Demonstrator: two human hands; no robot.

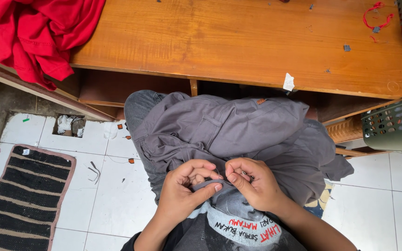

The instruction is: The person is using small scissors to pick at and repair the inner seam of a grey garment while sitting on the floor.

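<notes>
Both hands pinch the grey cloth on the lap. The left hand (182,193) and right hand (252,183) each grip a fold of the big grey cloth (238,135), below the wooden tabletop (238,42). A red cloth (38,32) lies on its corner.

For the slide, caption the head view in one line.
Seen from above, left hand and right hand pinch a fold of grey garment on the lap, beneath a wooden table.

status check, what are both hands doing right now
Left hand and right hand both pinching the grey garment on the lap. Small metal tool, possibly, in right fingers; too small to tell. Nothing in the way.
</notes>
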